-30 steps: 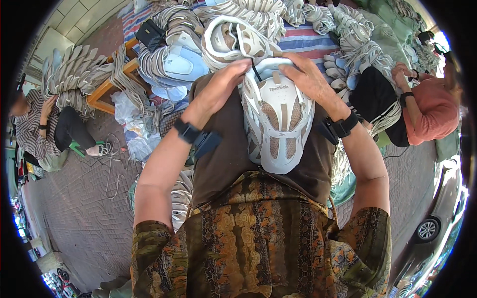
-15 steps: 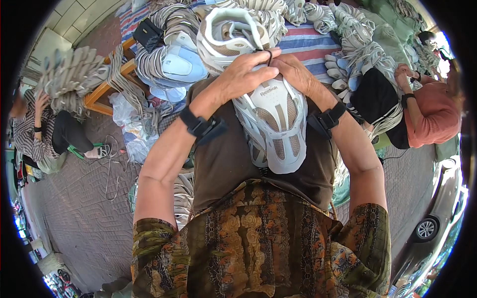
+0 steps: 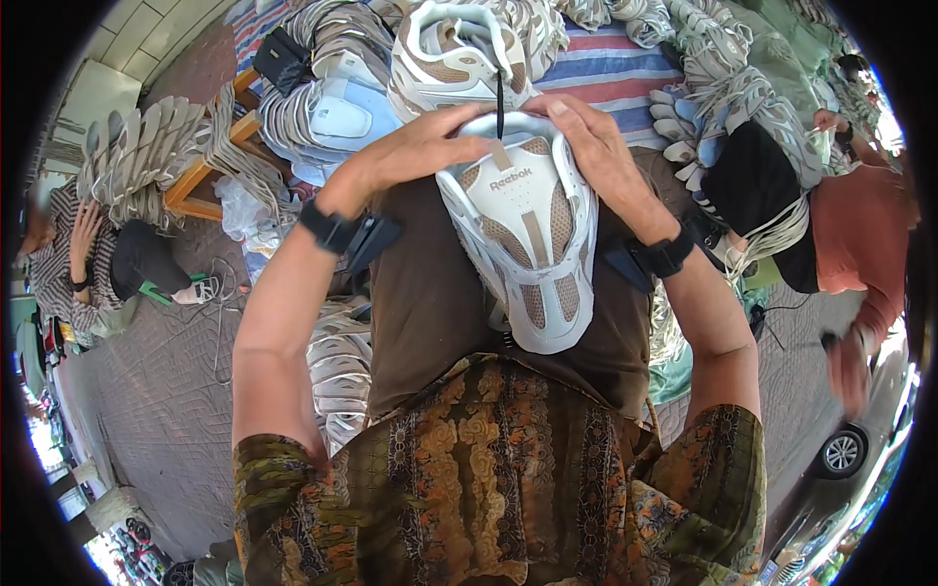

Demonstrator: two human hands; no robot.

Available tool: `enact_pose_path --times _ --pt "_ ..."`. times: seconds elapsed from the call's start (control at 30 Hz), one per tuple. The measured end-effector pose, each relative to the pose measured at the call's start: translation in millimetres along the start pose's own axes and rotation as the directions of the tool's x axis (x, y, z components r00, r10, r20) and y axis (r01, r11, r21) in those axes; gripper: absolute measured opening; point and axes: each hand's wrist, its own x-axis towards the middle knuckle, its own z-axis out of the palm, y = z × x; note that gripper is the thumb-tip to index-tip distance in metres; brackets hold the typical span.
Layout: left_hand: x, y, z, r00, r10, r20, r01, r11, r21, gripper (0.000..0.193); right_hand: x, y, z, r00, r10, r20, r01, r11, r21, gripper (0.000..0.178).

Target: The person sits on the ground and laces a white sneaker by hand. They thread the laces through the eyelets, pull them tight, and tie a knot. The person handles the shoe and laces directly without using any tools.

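A white and grey shoe upper (image 3: 528, 200) with tan mesh lies on my lap, its toe pointing toward me. My left hand (image 3: 425, 146) grips the left side of its collar, fingers closed at the edge. On the other side, my right hand (image 3: 591, 146) is closed over the collar, the thumb side toward the opening. A thin black cord (image 3: 500, 103) runs up from the tongue area, between my hands. Just beyond stands another white and tan upper (image 3: 449, 68), its opening facing up. What the cord is fastened to at its lower end is hidden.
Bundled uppers (image 3: 332, 122) are heaped at the far left beside a wooden stool (image 3: 195, 186). More uppers (image 3: 708, 44) lie right of a striped cloth (image 3: 611, 68). A person (image 3: 63, 234) sits at left, another person (image 3: 860, 234) at right. A parked car (image 3: 845, 449) stands lower right.
My hands have moved apart, from together over the cord to either side of the collar. The cord now stretches longer. The person at right has lowered one arm.
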Motion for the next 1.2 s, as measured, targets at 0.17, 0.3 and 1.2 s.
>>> enact_pose_path --times 0.17,0.3,1.2 --pt "-45.5 7.3 23.8 0.934 0.165 -0.317 -0.153 0.986 0.063 0.049 -17.3 -18.9 -15.9 0.944 -0.308 0.122 0.326 0.929 -0.176 0.041" --pt "-36.7 12.9 53.8 0.842 0.352 -0.408 -0.2 0.907 0.37 0.032 -29.4 -18.2 -8.3 0.961 -0.221 0.169 0.236 0.969 -0.074 0.041" --pt "-5.0 -4.4 58.8 0.706 0.583 -0.401 -0.111 0.652 0.75 0.038 -26.7 -43.3 11.7 0.992 0.093 0.09 -0.088 0.995 -0.052 0.062"
